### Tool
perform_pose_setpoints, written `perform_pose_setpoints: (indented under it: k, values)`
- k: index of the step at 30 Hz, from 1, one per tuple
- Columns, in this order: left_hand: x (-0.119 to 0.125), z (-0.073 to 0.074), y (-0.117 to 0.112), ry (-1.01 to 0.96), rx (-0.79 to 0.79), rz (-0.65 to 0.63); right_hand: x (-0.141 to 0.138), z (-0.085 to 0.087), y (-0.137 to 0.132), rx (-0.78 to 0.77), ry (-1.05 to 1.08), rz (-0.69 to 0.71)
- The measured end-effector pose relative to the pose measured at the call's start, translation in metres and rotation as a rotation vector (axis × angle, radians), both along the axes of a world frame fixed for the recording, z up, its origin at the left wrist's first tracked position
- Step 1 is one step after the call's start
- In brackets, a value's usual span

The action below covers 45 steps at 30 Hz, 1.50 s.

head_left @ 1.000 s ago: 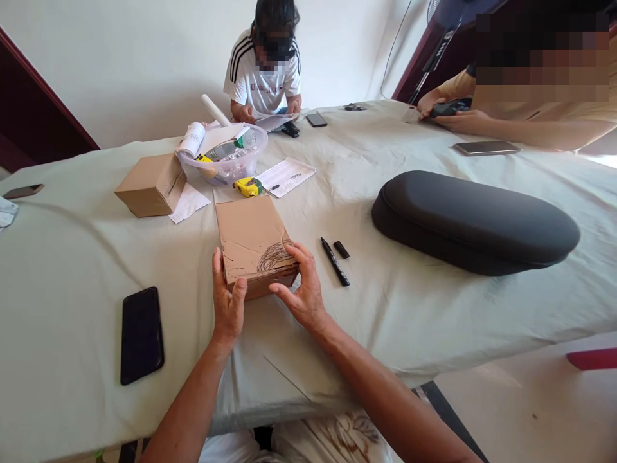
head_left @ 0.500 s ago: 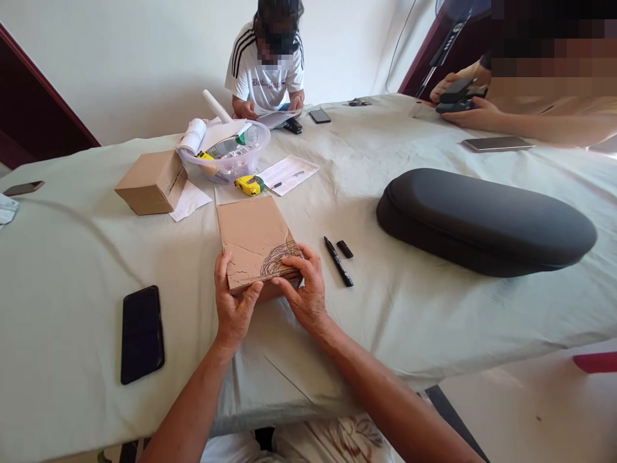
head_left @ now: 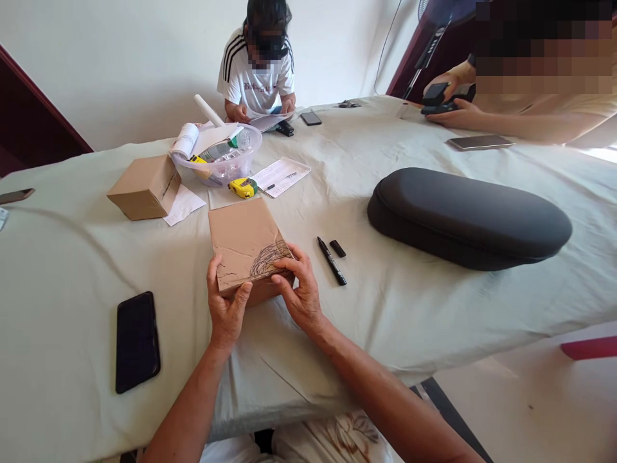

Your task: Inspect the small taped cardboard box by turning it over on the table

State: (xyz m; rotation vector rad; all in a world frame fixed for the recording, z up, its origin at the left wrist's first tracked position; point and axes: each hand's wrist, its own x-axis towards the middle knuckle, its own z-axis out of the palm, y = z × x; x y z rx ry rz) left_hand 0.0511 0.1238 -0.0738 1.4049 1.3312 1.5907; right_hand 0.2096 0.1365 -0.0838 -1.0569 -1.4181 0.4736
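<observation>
A flat brown cardboard box (head_left: 243,241) with black scribbles on its near right corner lies on the cloth-covered table (head_left: 72,257). My left hand (head_left: 224,307) grips its near left corner, thumb on the front side. My right hand (head_left: 299,292) holds the near right corner, fingers on top over the scribbles. The box's near edge looks lifted slightly. A black marker (head_left: 331,260) and its cap (head_left: 337,248) lie just right of the box.
A black phone (head_left: 137,339) lies at near left. A second brown box (head_left: 141,187), a plastic bowl of supplies (head_left: 222,157), a yellow tape measure (head_left: 241,187) and a paper sheet (head_left: 280,176) sit behind. A large black padded case (head_left: 467,216) lies right. Two other people sit at the far side.
Both my hands have closed tighter on the box's near corners, and its near edge has come up a little. The person at far right has raised a black device.
</observation>
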Motion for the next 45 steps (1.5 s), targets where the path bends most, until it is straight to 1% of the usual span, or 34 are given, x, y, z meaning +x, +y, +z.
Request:
perform_pose_setpoints:
  k: [2, 6, 9, 12, 15, 18, 21, 27, 30, 35, 45]
  values:
    - [0.000, 0.000, 0.001, -0.006, -0.004, 0.003, -0.001, -0.002, 0.001, 0.018, 0.001, 0.011]
    - [0.000, -0.002, 0.001, 0.053, 0.018, 0.028, -0.004, -0.006, 0.003, 0.032, 0.061, -0.034]
    - [0.000, -0.005, 0.001, 0.087, 0.025, 0.026, -0.003, -0.005, 0.004, 0.024, 0.097, -0.035]
    - [0.000, -0.008, 0.001, 0.074, 0.011, 0.000, -0.001, -0.003, 0.004, 0.038, 0.111, -0.028]
    - [-0.002, -0.009, 0.003, 0.057, 0.005, -0.008, 0.000, -0.003, 0.004, 0.057, 0.096, -0.013]
    - [-0.005, -0.009, 0.004, 0.067, 0.035, 0.037, 0.000, -0.006, 0.003, 0.075, 0.041, 0.015]
    - [-0.005, -0.008, 0.004, 0.080, 0.056, 0.058, -0.002, -0.009, 0.003, 0.080, -0.002, 0.005]
    - [-0.002, -0.010, 0.002, 0.101, 0.069, 0.033, -0.002, -0.009, 0.005, 0.071, 0.031, -0.035]
    - [-0.002, -0.007, 0.002, 0.134, 0.081, 0.032, -0.001, -0.007, 0.005, 0.061, 0.048, -0.031]
    - [-0.004, -0.003, 0.003, 0.164, 0.102, 0.033, 0.000, -0.004, 0.004, 0.088, 0.044, -0.014]
    - [-0.011, -0.014, 0.009, 0.157, 0.129, 0.038, 0.002, -0.007, 0.003, 0.124, -0.017, 0.027]
